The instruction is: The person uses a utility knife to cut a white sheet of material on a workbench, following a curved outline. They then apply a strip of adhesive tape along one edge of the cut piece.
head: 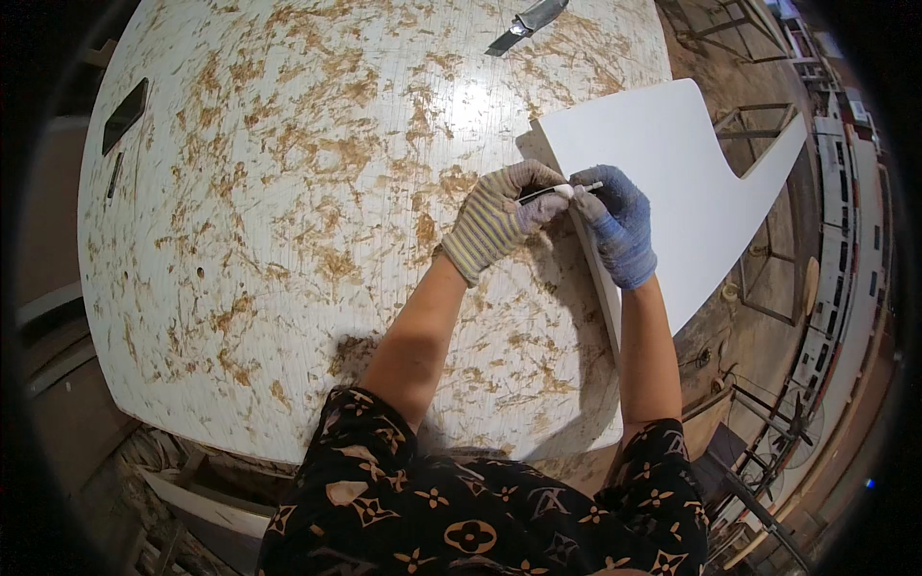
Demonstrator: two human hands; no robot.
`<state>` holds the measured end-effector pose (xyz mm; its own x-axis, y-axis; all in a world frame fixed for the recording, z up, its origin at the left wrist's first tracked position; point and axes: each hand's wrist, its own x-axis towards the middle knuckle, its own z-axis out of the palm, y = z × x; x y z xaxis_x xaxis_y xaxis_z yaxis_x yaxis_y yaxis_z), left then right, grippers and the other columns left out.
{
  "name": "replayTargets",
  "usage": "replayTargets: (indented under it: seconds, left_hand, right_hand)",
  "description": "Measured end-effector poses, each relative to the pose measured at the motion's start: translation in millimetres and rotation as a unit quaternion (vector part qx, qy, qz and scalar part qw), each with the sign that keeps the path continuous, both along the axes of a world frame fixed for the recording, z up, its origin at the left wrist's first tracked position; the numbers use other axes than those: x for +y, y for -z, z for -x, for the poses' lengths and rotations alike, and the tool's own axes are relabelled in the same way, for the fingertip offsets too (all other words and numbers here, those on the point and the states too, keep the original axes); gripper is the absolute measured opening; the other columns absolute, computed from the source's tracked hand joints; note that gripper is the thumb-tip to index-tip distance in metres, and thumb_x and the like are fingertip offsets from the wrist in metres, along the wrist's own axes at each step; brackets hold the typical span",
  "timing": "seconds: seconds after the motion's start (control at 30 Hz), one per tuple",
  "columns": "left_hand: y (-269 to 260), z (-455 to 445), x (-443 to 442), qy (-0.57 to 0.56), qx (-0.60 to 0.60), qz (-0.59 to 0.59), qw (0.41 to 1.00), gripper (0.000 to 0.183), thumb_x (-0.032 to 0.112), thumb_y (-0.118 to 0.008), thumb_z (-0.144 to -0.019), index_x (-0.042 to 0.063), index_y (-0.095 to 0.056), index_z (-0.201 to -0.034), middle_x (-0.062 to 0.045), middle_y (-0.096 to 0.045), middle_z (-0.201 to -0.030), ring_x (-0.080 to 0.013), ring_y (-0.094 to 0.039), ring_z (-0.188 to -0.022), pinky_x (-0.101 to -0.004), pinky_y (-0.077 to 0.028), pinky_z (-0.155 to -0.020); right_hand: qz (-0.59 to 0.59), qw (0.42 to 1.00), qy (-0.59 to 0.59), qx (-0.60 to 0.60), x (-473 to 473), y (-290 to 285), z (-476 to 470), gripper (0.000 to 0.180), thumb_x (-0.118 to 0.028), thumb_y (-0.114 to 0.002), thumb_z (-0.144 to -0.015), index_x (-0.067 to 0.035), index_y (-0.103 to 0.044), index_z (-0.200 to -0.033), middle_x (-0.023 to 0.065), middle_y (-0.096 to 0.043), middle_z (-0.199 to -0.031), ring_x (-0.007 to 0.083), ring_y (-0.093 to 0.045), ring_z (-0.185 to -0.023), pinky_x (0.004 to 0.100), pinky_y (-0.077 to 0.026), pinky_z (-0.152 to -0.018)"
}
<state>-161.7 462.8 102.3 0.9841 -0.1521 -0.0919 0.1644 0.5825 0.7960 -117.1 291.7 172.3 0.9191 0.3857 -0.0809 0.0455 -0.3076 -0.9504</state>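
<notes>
Both my hands wear knit gloves and meet over the near edge of a white panel (641,137). My left hand (493,216), in a yellow-and-grey striped glove, pinches a slim white-and-dark pen-like item (553,191) between thumb and fingers. In a blue glove, my right hand (621,227) grips the item's white right end between thumb and forefinger. Fingers hide parts of it, so I cannot tell whether it is one piece or a body and a cap. The panel has a curved notch at its right and juts past the worktable's right edge.
The white worktable (288,216) is covered in brown glue-like stains. A utility knife (531,26) with its blade out lies at the far side. Toward the left edge are a dark smartphone-like slab (125,117) and a thin dark stick (114,175). Metal frames (771,281) stand on the floor at right.
</notes>
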Motion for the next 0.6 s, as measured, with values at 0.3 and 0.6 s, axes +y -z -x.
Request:
replayTargets:
  seconds: [0.3, 0.6]
  left_hand:
    - [9.1, -1.1, -1.2, -0.061, -0.079, 0.015, 0.995, 0.02, 0.016, -0.075, -0.09, 0.005, -0.069, -0.105, -0.001, -0.071, -0.098, -0.008, -0.063, -0.09, -0.0244, -0.052, -0.083]
    - [8.2, 0.1, -2.7, -0.072, -0.078, -0.03, 0.994, 0.019, 0.014, -0.074, -0.09, 0.003, -0.068, -0.105, -0.002, -0.071, -0.097, -0.0074, -0.062, -0.089, -0.0241, -0.053, -0.082]
  right_hand:
    - [-0.13, 0.991, 0.042, 0.006, -7.0, 16.8, 10.6, 0.028, -0.028, -0.061, -0.097, -0.003, -0.059, -0.111, 0.0148, -0.067, -0.112, 0.025, -0.065, -0.101, 0.0399, -0.049, -0.096]
    - [-0.181, 0.981, 0.058, 0.051, -6.4, 21.9, 15.8, 0.029, -0.029, -0.061, -0.097, -0.004, -0.057, -0.112, 0.0161, -0.068, -0.113, 0.0272, -0.065, -0.105, 0.0412, -0.049, -0.099]
